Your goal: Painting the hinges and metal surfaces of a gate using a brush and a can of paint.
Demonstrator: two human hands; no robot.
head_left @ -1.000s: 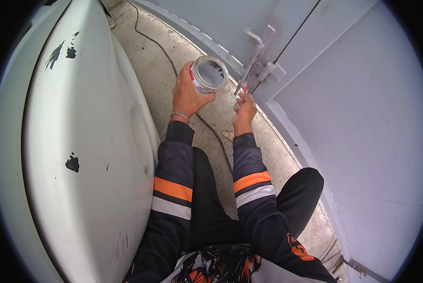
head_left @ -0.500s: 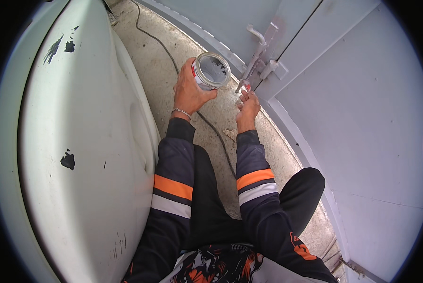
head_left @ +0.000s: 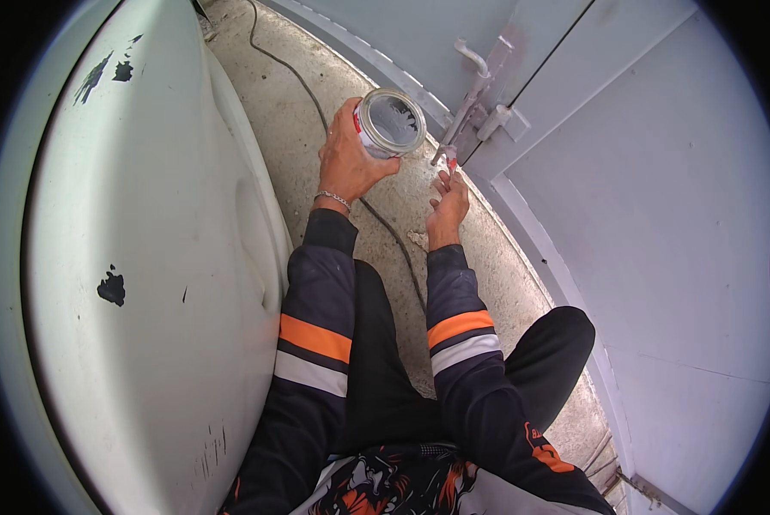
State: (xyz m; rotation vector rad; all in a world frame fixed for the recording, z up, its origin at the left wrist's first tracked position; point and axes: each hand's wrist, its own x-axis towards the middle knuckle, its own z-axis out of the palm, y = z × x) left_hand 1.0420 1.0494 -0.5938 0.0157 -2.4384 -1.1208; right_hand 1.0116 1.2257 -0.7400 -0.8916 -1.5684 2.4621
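My left hand (head_left: 347, 163) grips an open paint tin (head_left: 394, 122) from its left side, with the thumb below the rim. The tin is tilted so its inside shows, grey paint coating the walls and bottom. In my right hand (head_left: 448, 206) is a small paintbrush (head_left: 452, 162) with a red handle, pinched near the fingertips. Its tip meets the lower end of a vertical bolt rod (head_left: 462, 116) on the grey metal gate; the bristles are hard to make out. A bent handle (head_left: 472, 57) sticks out from that rod higher up.
Close on my left stands a pale car bumper (head_left: 170, 223) with chipped black patches. To the right is the grey gate panel (head_left: 642, 206), with a hinge-like latch (head_left: 494, 123) at its seam. A dark cable (head_left: 299, 79) runs along the concrete floor (head_left: 269, 103) between my legs.
My right hand has drawn slightly down toward me, with more of the red brush handle showing. My left hand and the tin have shifted slightly up and right.
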